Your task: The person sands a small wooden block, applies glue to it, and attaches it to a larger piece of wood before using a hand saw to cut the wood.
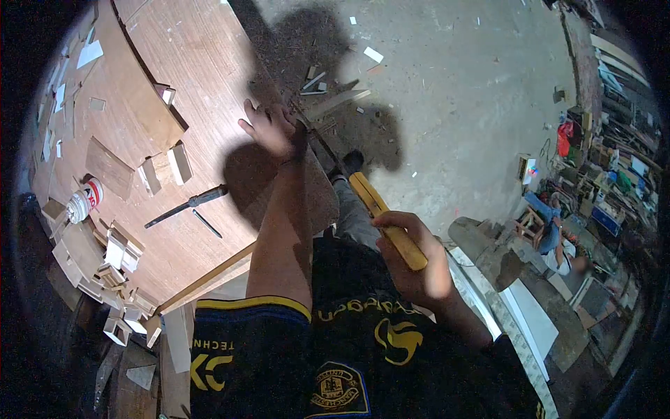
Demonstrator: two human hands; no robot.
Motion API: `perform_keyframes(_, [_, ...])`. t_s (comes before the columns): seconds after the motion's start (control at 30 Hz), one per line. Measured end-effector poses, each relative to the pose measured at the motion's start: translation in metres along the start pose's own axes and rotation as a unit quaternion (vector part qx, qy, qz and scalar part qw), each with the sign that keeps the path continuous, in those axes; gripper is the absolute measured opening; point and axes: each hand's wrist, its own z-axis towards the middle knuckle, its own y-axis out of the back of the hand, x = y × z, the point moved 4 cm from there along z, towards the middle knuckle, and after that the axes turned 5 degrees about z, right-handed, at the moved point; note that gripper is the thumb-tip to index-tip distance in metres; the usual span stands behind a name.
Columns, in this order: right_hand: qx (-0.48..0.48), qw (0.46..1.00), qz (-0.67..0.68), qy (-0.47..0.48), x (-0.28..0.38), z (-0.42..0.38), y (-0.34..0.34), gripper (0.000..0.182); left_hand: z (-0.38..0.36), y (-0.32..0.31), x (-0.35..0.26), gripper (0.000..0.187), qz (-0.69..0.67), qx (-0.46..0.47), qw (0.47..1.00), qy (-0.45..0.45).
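Observation:
My right hand (415,258) is wrapped around the yellow handle of a saw (373,199). Its thin dark blade runs up and left to the table edge, close beside my left hand (272,129). Too little of the blade shows to make out its teeth. Fingers spread, my left hand is over the edge of the wooden table (202,84), and its palm side is hidden. Nearer my body on the tabletop lie a dark chisel-like tool (187,206) and a slim dark pen or pencil (207,223).
A white and red tub (85,199) stands at the left among small wooden box-like pieces (122,251). A curved brown panel (132,77) lies on the table. Offcuts (335,105) litter the concrete floor. Another person (555,241) sits low at the right, near piled materials.

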Motion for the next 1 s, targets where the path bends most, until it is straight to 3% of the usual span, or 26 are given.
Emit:
perform_keyframes(0.07, [-0.018,1.000,-0.004,0.023,0.001,0.000,0.001,0.029,-0.003,-0.001,0.004,0.022,0.038,-0.003,0.999,-0.027])
perform_keyframes(0.13, [-0.008,1.000,0.010,-0.013,0.000,0.000,0.001,0.028,-0.003,0.002,0.000,0.022,0.075,-0.004,0.996,-0.054])
perform_keyframes(0.2, [-0.009,1.000,0.008,0.000,0.001,0.001,-0.001,0.027,0.002,0.006,-0.009,0.026,0.042,0.017,0.999,0.019])
perform_keyframes(0.27, [-0.012,1.000,0.005,0.014,0.005,0.001,-0.001,0.026,-0.003,-0.002,-0.005,0.028,0.061,0.010,0.998,0.015])
perform_keyframes(0.33, [0.018,0.999,-0.007,-0.039,0.006,-0.001,-0.003,0.027,-0.003,0.000,-0.011,0.031,0.084,0.002,0.996,0.012])
perform_keyframes(0.4, [0.027,0.999,-0.003,-0.027,0.011,0.000,-0.006,0.028,-0.006,-0.001,-0.004,0.033,-0.149,-0.012,0.969,0.197])
perform_keyframes(0.43, [0.035,0.999,0.001,-0.016,0.013,0.000,-0.007,0.030,-0.004,0.005,-0.006,0.033,-0.150,-0.014,0.969,0.195])
perform_keyframes(0.5, [0.043,0.999,-0.020,-0.023,0.013,0.000,-0.008,0.032,0.000,0.013,-0.023,0.031,0.115,0.047,0.992,0.015])
perform_keyframes(0.6, [0.051,0.998,-0.034,-0.035,0.014,0.003,-0.006,0.035,-0.002,0.006,-0.017,0.026,0.071,0.006,0.996,0.057])
perform_keyframes(0.73, [0.071,0.994,-0.041,-0.067,0.020,0.008,-0.005,0.035,-0.008,-0.017,0.011,0.020,0.043,0.021,0.996,0.069])
perform_keyframes(0.8, [0.070,0.994,-0.038,-0.078,0.021,0.015,-0.007,0.035,-0.011,-0.018,0.014,0.024,0.102,-0.054,0.992,-0.059])
perform_keyframes(0.83, [0.071,0.993,-0.035,-0.090,0.021,0.017,-0.007,0.034,-0.006,-0.008,0.002,0.024,0.103,-0.053,0.992,-0.057])
perform_keyframes(0.9, [0.094,0.989,-0.056,-0.102,0.025,0.022,-0.007,0.033,-0.001,0.011,-0.024,0.038,0.196,0.072,0.976,-0.060])
perform_keyframes(1.0, [0.126,0.981,-0.079,-0.128,0.039,0.026,-0.003,0.032,0.009,0.027,-0.045,0.044,0.235,0.140,0.961,-0.052])
